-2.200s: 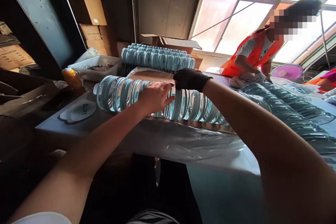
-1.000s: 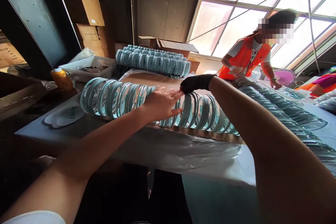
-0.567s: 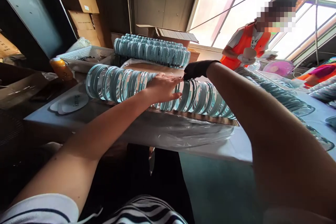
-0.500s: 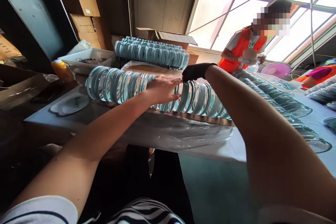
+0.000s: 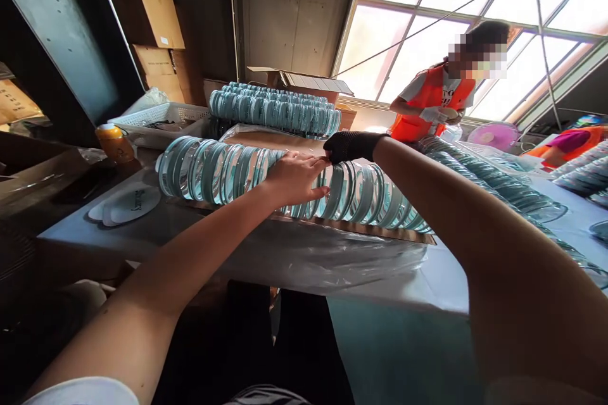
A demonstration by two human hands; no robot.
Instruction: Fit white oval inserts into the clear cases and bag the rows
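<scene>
A long row of round clear glass pieces (image 5: 223, 168) stands on edge, packed face to face along brown cardboard (image 5: 380, 231) on the table. Whether they are lids or dishes I cannot tell. My bare left hand (image 5: 297, 178) lies across the top of the row near its middle, fingers stretched to the right and thumb apart. Just beside its fingertips, my right hand (image 5: 354, 147), in a black glove, rests on the row's upper back side with its fingers bent and pressed together. What those fingers hold, if anything, is hidden.
More glass rows (image 5: 275, 107) are stacked behind, with others (image 5: 498, 180) at right. A white basket (image 5: 142, 133), orange bottle (image 5: 114, 142) and flat pale discs (image 5: 135, 205) are at left. Clear plastic film (image 5: 332, 259) drapes the table front. A person in an orange vest (image 5: 422, 114) stands beyond.
The view has tilted slightly up, so the scene sits lower. My hands keep their places on the row. The person in the vest has lowered their hands a little.
</scene>
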